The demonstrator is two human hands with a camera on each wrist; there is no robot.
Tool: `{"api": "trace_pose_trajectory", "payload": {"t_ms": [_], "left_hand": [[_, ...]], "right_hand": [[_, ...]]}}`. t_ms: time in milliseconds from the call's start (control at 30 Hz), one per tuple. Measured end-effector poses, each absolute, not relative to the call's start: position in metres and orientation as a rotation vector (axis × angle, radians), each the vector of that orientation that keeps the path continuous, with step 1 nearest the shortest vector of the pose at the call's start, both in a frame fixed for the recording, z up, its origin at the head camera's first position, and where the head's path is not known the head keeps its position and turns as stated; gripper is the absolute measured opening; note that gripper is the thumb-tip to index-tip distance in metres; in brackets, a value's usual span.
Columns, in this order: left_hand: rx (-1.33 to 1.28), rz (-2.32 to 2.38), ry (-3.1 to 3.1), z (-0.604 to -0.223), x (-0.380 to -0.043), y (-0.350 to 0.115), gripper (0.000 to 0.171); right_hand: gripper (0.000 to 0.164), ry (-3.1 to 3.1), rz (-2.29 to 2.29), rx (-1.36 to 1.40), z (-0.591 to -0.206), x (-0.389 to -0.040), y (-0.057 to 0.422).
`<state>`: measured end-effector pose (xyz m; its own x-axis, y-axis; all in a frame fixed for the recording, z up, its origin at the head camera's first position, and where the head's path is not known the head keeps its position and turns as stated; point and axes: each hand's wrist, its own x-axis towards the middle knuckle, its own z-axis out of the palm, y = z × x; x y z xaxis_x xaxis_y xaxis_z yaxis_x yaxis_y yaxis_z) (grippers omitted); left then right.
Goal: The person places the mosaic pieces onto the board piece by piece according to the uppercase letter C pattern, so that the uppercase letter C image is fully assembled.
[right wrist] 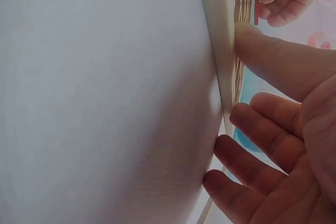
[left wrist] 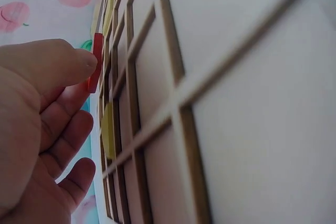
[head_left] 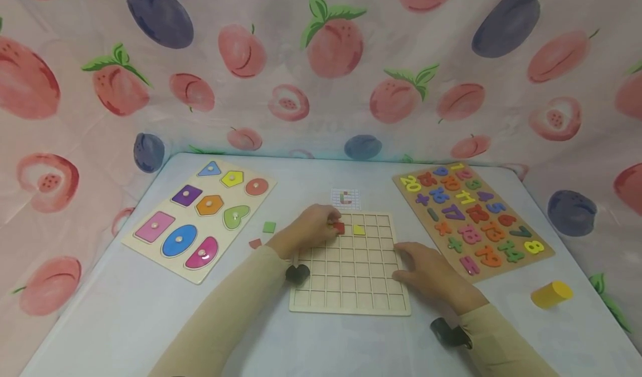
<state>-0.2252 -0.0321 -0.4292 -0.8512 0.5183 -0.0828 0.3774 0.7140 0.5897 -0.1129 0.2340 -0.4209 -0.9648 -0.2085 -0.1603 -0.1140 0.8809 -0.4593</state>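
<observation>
9 knobbed pieces (head_left: 209, 205) sit in the recesses of the shape board (head_left: 210, 226), which lies at the left of the table (head_left: 100, 310) in the head view, among them a blue triangle, a green heart and an orange hexagon. At the right, the number board (head_left: 453, 228) holds coloured numerals and signs. Between these 2 lies the grid board (head_left: 348, 284), divided into square cells, with a yellow piece (head_left: 359, 230) in its 2nd row from the top. The left hand (head_left: 312, 226) pinches a red tile (head_left: 339, 228) above the grid board's upper left part, to the left of that yellow piece. The right hand (head_left: 426, 268) holds nothing; its thumb and forefinger stand apart at the board's right edge. A green tile (head_left: 269, 227) and a red piece (head_left: 255, 243) lie near the left forearm, a printed card (head_left: 345, 199) just beyond the grid, and a yellow cylinder (head_left: 551, 294) at far right. In the left wrist view, the thumb presses the red tile from the near side, the other fingers curl loosely, and yellow shows in 2 places along the grid. In the right wrist view, the thumb rests at the board's rim, the fingers are spread, and the left hand appears beyond with the red tile.
</observation>
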Motion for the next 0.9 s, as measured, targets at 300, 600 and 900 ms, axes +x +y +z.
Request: {"api": "trace_pose_trajectory", "payload": {"t_ms": [300, 600, 900], "left_hand": [[0.789, 0.894, 2.65, -0.434, -0.225, -0.023, 0.038], [0.742, 0.903, 2.638, -0.436, -0.224, -0.017, 0.04], [0.726, 0.898, 2.64, -0.434, -0.223, -0.016, 0.04]], "right_hand": [[0.061, 2.85, -0.693, -0.265, -0.419, -0.113, 0.234], [0.061, 2.838, -0.696, -0.237, -0.419, -0.112, 0.233], [0.061, 2.853, -0.682, -0.247, -0.419, -0.112, 0.233]]}}
